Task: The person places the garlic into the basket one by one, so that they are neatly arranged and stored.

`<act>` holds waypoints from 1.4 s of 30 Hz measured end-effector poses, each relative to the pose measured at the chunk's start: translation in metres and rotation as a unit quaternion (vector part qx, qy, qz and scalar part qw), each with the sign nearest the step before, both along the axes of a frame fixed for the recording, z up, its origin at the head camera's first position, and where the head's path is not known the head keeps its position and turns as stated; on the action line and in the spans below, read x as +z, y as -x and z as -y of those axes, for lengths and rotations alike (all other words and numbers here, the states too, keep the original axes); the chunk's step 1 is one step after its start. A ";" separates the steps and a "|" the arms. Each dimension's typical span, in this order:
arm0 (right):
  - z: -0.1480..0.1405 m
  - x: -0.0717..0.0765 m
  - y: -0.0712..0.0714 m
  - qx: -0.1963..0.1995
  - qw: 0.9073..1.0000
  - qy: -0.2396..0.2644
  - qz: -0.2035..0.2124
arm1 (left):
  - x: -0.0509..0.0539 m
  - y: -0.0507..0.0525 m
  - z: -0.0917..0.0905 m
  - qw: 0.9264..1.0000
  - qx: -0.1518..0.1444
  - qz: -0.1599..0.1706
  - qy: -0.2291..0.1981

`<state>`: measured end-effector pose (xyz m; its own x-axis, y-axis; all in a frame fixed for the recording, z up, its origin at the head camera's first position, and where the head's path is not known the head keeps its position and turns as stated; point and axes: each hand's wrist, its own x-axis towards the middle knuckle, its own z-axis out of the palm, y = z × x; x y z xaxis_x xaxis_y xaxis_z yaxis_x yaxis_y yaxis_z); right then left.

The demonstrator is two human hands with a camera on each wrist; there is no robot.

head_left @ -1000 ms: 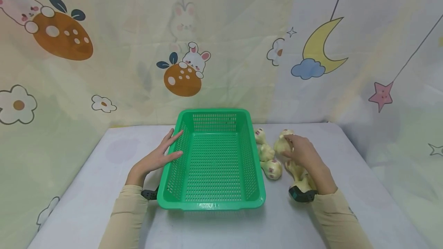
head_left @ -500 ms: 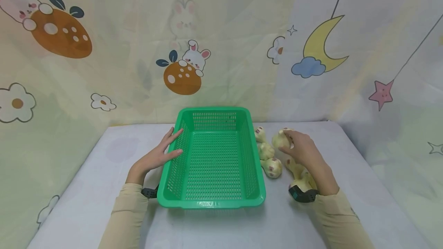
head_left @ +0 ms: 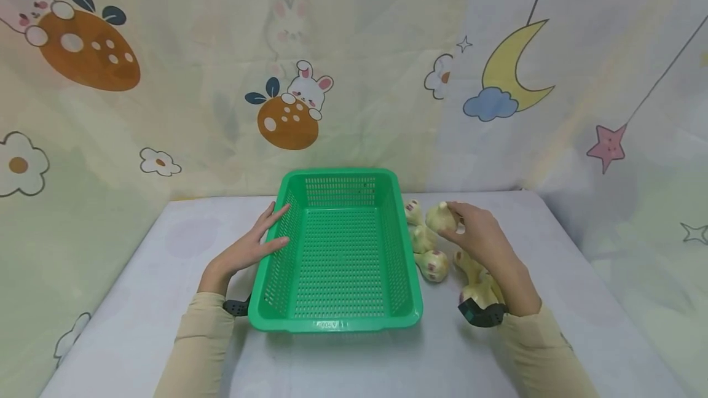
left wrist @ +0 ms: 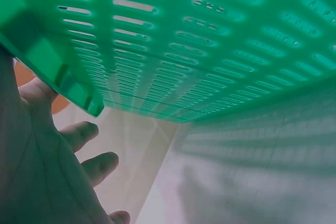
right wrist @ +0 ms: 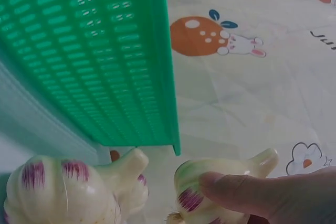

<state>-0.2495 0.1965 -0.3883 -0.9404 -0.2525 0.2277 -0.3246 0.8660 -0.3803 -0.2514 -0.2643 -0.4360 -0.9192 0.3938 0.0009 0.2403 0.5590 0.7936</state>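
One garlic bulb (head_left: pixel 440 218) seems light: hold its sides. Our right hand (head_left: pixel 480 232) pinches it; our left hand (head_left: pixel 243 252) lies spread.

The right hand (head_left: pixel 482 235) has eased its garlic bulb (head_left: pixel 440 218) a little toward nine or ten o'clock; I see it nearer the green basket (head_left: pixel 376 325) now.

Lightly creased beige sleeves (head_left: pixel 196 346) end beside black wristbands (head_left: pixel 487 316).
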 end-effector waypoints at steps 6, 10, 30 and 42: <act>0.007 0.006 -0.005 -0.011 0.999 0.024 -0.026 | -0.001 0.002 0.001 1.000 0.004 -0.007 0.008; 0.013 0.006 -0.007 -0.004 0.998 0.039 -0.046 | -0.002 0.000 0.001 1.000 0.010 -0.007 0.014; 0.028 0.011 -0.014 0.018 0.997 0.038 -0.068 | 0.001 0.001 -0.001 1.000 0.009 -0.010 0.011; 0.045 0.022 -0.016 0.042 0.996 0.031 -0.069 | -0.003 0.000 0.003 0.999 -0.009 0.009 -0.041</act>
<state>-0.2336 0.1512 -0.3659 -0.8755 -0.3098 0.3708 -0.4470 0.8106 -0.3783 -0.2512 -0.2673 -0.4385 -0.9124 0.4089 0.0183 0.2355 0.4876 0.8407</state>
